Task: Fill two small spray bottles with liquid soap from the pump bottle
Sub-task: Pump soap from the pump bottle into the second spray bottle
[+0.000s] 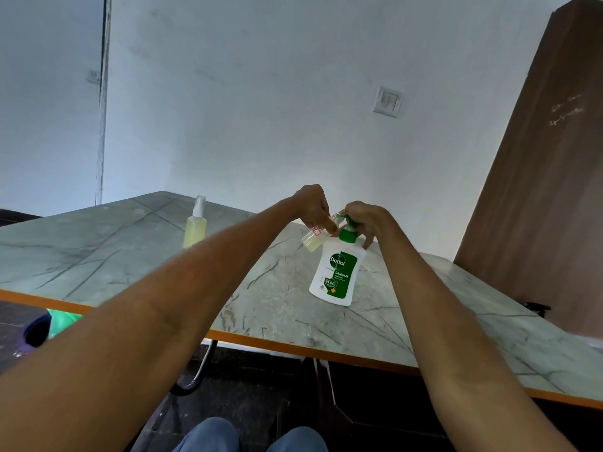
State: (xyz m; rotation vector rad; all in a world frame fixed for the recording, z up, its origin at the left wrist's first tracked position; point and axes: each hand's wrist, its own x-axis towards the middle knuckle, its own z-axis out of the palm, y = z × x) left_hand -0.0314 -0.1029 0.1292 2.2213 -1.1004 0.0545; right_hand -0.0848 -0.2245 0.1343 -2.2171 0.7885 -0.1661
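A white pump bottle [337,272] with a green label and green pump head stands on the marble-look table [130,256]. My right hand [365,223] lies over the pump head, fingers curled down around it. My left hand [311,205] grips a small clear spray bottle [315,238], tilted with its open neck at the pump's spout; a little pale yellow liquid sits in its bottom. A second small spray bottle [195,226], capped and holding yellow liquid, stands upright to the left, apart from both hands.
The table has an orange front edge [293,349]. A brown wooden panel [538,190] leans at the right against the wall. A small dark object [538,308] lies near the panel's base. A green thing [62,321] shows below the table's left edge.
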